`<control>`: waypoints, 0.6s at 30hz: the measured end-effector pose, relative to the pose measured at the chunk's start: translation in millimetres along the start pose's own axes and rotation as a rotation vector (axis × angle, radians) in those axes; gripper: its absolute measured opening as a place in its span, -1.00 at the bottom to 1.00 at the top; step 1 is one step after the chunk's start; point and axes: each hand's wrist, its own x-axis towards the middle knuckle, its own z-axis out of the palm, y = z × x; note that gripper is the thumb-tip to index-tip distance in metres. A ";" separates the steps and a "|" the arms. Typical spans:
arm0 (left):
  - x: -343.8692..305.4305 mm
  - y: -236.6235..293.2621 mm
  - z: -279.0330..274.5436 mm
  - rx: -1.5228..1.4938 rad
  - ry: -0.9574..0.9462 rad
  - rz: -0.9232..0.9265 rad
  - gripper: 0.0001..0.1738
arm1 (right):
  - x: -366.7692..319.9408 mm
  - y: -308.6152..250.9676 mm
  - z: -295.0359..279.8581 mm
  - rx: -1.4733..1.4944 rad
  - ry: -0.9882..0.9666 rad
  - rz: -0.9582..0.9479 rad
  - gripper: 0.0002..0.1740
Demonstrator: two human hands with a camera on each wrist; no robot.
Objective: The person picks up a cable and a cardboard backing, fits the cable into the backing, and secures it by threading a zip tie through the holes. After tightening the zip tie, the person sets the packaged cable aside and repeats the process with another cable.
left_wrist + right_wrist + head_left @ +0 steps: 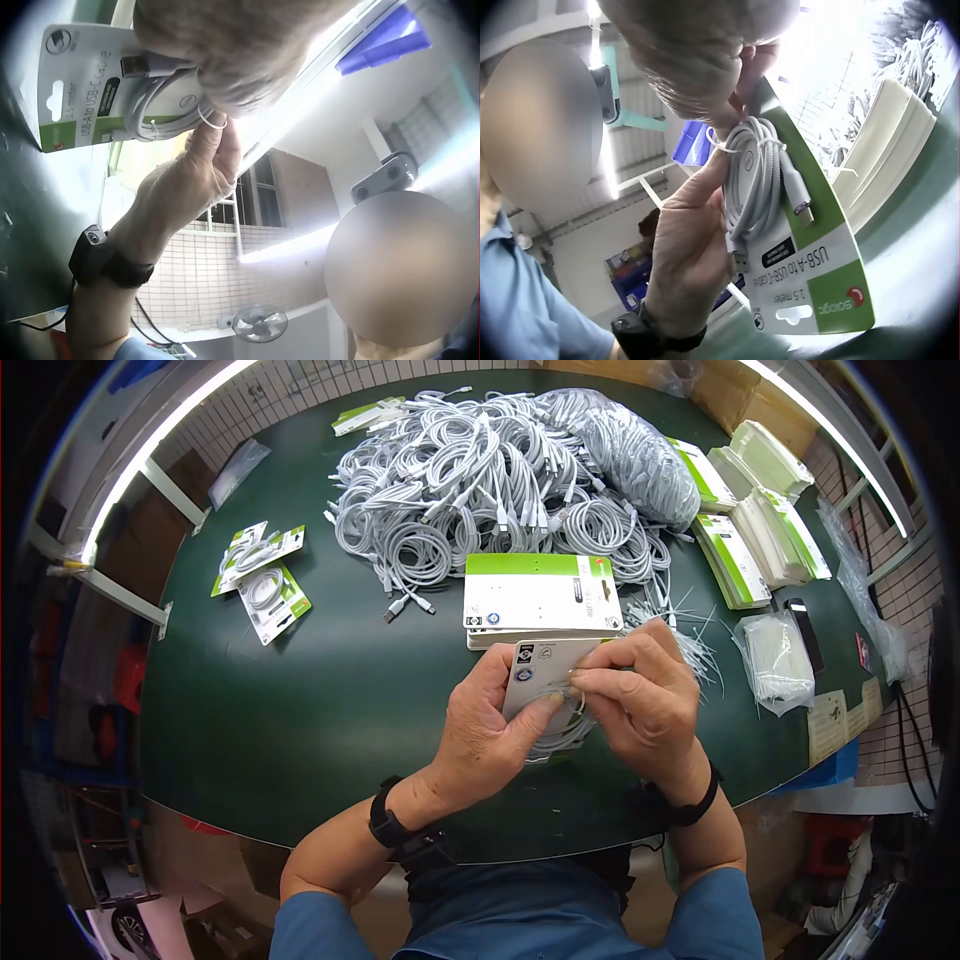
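My left hand [482, 725] holds a white and green cable packaging card [533, 658], tilted up over the near side of the table. Against the card's printed front lies a coiled white USB cable [751, 180], its metal plugs showing in the right wrist view. A thin white tie [211, 121] loops out at the card's edge. My right hand [650, 695] pinches this tie between thumb and fingertips, close beside the left thumb. Just beyond both hands sits a stack of similar cards [540, 595].
A large heap of coiled white cables [450, 470] fills the table's back, beside a plastic-wrapped bundle [625, 450]. Loose white ties [690, 645] lie right of the card stack. More card stacks [735, 565] and a clear bag [778, 665] stand right; several carded cables [265, 595] lie left.
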 end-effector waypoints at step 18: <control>5.5 8.1 -2.5 -0.071 -0.051 -0.043 -0.58 | 6.5 7.0 -19.6 0.105 -0.098 0.048 -0.65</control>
